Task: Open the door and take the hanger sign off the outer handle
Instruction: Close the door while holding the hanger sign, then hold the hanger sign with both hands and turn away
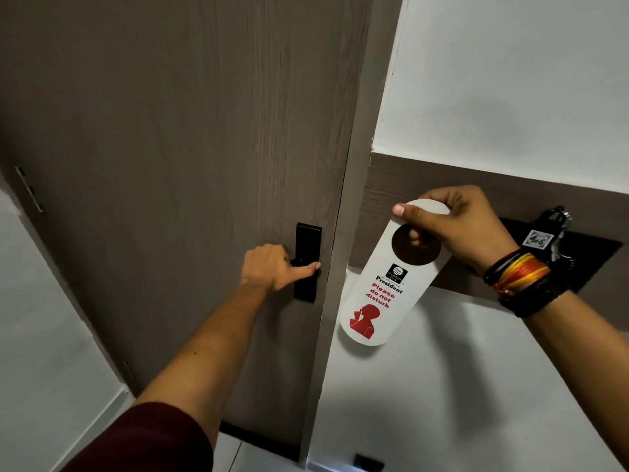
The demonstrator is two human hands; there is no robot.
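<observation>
Nearest me, my left hand is wrapped around the black door handle, thumb laid along it. Beside it, my right hand, banded at the wrist, pinches the top of the white hanger sign, which hangs free before the door frame. Behind stands the brown door, apparently shut against the frame, and on the wall a key tag.

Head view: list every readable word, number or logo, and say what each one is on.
"Comfort INN" in a black logo: white card door hanger sign held by the right hand.
"President": same sign.
"Please do not disturb", red: same sign.
Tiny line under the logo: too small to read.
"406", handwritten: small white key tag.
</observation>
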